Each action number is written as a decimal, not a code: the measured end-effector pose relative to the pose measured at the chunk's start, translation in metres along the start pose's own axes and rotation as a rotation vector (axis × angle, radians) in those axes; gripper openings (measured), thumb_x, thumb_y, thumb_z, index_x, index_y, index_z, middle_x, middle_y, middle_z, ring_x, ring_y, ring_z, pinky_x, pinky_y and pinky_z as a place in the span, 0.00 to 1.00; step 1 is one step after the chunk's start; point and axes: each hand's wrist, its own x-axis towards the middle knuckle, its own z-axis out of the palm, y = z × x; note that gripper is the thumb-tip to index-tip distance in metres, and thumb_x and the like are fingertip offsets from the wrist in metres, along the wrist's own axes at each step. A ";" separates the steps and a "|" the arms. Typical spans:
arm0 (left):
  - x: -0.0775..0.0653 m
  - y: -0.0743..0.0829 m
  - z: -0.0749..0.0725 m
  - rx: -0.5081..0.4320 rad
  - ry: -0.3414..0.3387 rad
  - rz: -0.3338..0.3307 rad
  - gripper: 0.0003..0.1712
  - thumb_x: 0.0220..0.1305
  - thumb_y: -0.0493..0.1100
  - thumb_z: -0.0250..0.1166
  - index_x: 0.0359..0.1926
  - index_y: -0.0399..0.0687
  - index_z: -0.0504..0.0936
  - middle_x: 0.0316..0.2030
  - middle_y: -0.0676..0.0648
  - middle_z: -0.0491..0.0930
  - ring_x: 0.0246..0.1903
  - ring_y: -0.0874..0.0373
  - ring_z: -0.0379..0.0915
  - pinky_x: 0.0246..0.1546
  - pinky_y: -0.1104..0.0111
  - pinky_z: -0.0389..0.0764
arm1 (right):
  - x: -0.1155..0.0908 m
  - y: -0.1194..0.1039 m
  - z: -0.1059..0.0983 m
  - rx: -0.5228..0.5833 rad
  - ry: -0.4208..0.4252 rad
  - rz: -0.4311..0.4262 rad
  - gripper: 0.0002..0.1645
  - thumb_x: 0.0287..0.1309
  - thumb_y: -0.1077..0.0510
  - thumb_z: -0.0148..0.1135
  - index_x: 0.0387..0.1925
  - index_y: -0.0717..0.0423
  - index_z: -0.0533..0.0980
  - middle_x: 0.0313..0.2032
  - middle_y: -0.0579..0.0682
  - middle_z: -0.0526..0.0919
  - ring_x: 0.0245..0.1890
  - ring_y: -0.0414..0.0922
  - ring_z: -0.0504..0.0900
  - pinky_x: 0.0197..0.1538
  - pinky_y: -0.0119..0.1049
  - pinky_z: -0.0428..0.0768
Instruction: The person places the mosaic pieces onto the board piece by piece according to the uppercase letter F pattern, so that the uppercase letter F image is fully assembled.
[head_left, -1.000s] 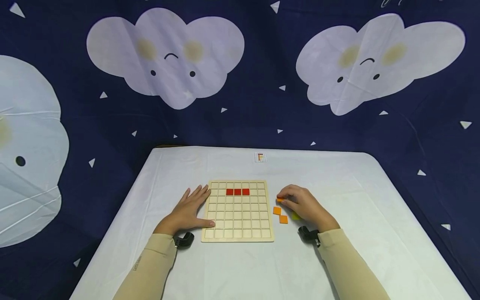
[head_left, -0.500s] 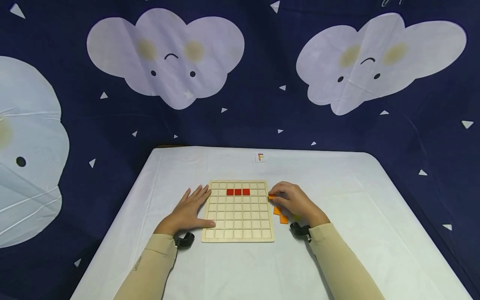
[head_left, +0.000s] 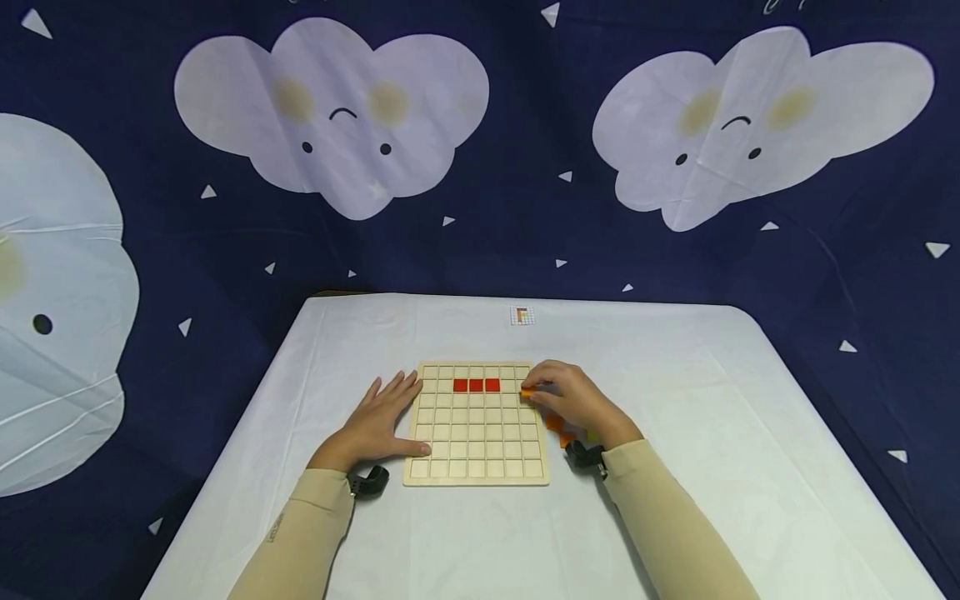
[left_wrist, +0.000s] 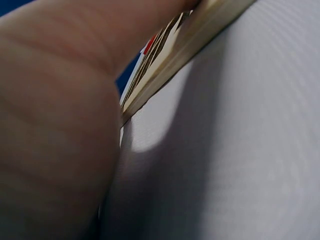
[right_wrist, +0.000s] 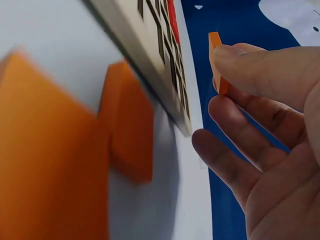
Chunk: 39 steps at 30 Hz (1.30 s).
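A square wooden grid board (head_left: 476,446) lies on the table, with three red tiles (head_left: 476,385) side by side in its second row from the far edge. My left hand (head_left: 378,421) lies flat at the board's left side, fingers spread and straight, the thumb over the edge. In the right wrist view, thumb and fingers of my right hand (right_wrist: 265,110) pinch an orange tile (right_wrist: 215,60). That hand is over the board's right edge, near the far right squares. Two more orange tiles (right_wrist: 127,122) lie on the table beside the board, partly covered by the hand in the head view.
A small printed grid card (head_left: 522,316) lies behind the board near the table's far edge. A yellow-green tile (head_left: 592,436) shows partly under my right wrist. The table wears a white cloth (head_left: 720,400); a dark blue cloud-patterned curtain (head_left: 510,242) hangs behind it.
My right hand has moved left and slightly away from me, carrying the pinched orange tile from beside the board to over its right edge. My left hand has stayed in place.
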 end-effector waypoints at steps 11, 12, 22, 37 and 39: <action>0.000 0.001 0.000 0.000 -0.001 0.000 0.74 0.47 0.78 0.75 0.82 0.39 0.57 0.82 0.41 0.49 0.81 0.44 0.38 0.78 0.46 0.33 | 0.013 -0.010 0.009 0.011 -0.019 -0.043 0.12 0.66 0.63 0.73 0.50 0.54 0.87 0.51 0.43 0.85 0.57 0.47 0.81 0.63 0.47 0.79; -0.001 0.001 -0.001 -0.002 -0.001 -0.001 0.74 0.47 0.78 0.75 0.82 0.39 0.57 0.82 0.41 0.49 0.81 0.43 0.38 0.78 0.46 0.33 | 0.014 -0.011 0.009 0.011 -0.021 -0.044 0.11 0.66 0.63 0.73 0.49 0.53 0.87 0.51 0.42 0.85 0.57 0.47 0.81 0.63 0.46 0.79; -0.001 0.001 0.000 0.006 0.000 0.003 0.74 0.47 0.78 0.75 0.82 0.39 0.57 0.82 0.41 0.49 0.81 0.44 0.39 0.78 0.46 0.34 | 0.027 -0.021 0.019 -0.006 -0.067 -0.052 0.12 0.66 0.62 0.74 0.50 0.53 0.88 0.52 0.41 0.84 0.55 0.44 0.81 0.59 0.42 0.81; -0.001 0.001 -0.001 0.007 0.002 0.007 0.74 0.48 0.78 0.75 0.82 0.39 0.57 0.82 0.41 0.49 0.81 0.43 0.39 0.78 0.45 0.34 | 0.038 -0.030 0.032 0.050 -0.065 -0.142 0.10 0.65 0.63 0.73 0.47 0.55 0.88 0.51 0.44 0.85 0.54 0.43 0.82 0.58 0.38 0.81; -0.001 0.001 -0.001 0.010 0.001 0.005 0.74 0.48 0.78 0.74 0.82 0.40 0.57 0.82 0.42 0.49 0.81 0.44 0.39 0.78 0.45 0.34 | 0.039 -0.031 0.034 0.053 -0.067 -0.142 0.10 0.65 0.63 0.73 0.47 0.55 0.89 0.51 0.44 0.85 0.54 0.43 0.82 0.59 0.38 0.81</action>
